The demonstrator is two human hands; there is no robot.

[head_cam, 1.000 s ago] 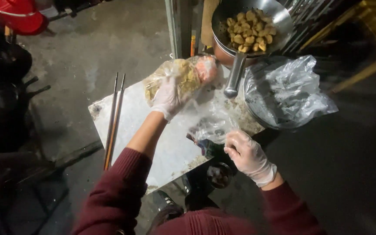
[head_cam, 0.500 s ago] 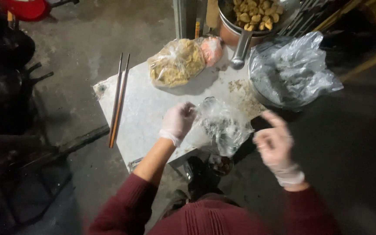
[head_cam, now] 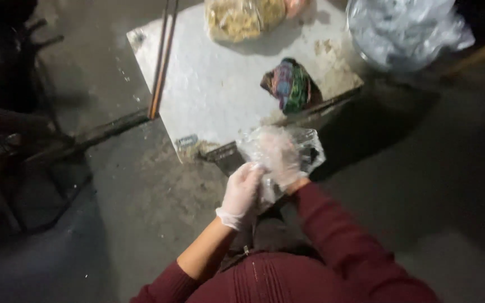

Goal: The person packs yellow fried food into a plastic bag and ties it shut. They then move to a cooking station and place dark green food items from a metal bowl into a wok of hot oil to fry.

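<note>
Just off the counter's near edge, the gloved right hand is sliding inside a clear plastic bag as the left hand is gripping its mouth, bag not yet filled.

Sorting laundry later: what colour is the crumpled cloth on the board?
Multicoloured cloth, green, purple and orange stripes; head view.

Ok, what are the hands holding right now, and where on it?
A clear plastic bag: the right hand is pushed inside it, and the left hand grips its open edge near the right wrist.
</note>
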